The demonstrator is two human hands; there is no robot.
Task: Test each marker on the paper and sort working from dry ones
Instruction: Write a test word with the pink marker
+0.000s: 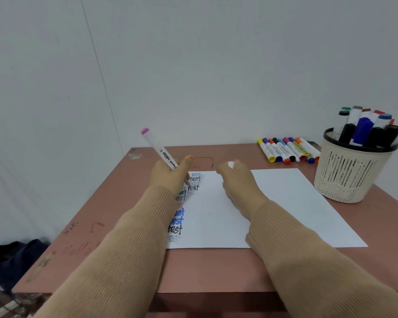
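Gripping marker [160, 151]: left hand [168, 177] (over paper [285, 203]); right hand [237, 182] pinches cap [231, 164].

Open room over right half of paper [285, 203]; marker row [287, 150] and basket [352, 180] beyond (far right)

The word "test" is found handwritten many times on the paper [285, 203], stacked along its left edge in blue, black, grey and pale red. "xixi" is noted scrawled on the table [216, 271]. Barrel print on the pink-tipped marker [157, 149] cannot be read.
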